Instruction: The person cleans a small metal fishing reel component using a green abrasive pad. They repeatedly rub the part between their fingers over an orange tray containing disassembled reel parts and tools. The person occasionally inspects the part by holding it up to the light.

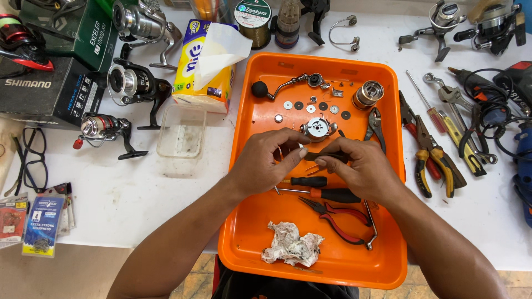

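small dark reel part (327, 156) pinched between both hands over the middle of the orange tray (249, 232), long axis lying roughly left to right, level with the table. right hand (360, 169) curled narrow around its right end, fingers wrapped over the top and hiding most of it. left hand (266, 160) closed to a fingertip pinch meeting the part's left end, thumb and forefinger just touching it; equally near, both hands converging from either side. exact shape of the part hard to tell under the fingers.

just beyond the hands, a round silver reel body (317, 128), with small washers and discs (313, 106) laid out in a row past it, a crank handle with black knob (277, 87) and a metal spool (367, 94) toward the far rim. nearer the body, under the wrists, two screwdrivers (327, 194), red-handled pliers (338, 218) and a crumpled stained tissue (292, 247).

off the tray: more pliers and drivers (435, 158) to the right, several spinning reels (130, 83) and a tissue pack (208, 63) to the left, a clear plastic tub (181, 133), eyeglasses (30, 158).
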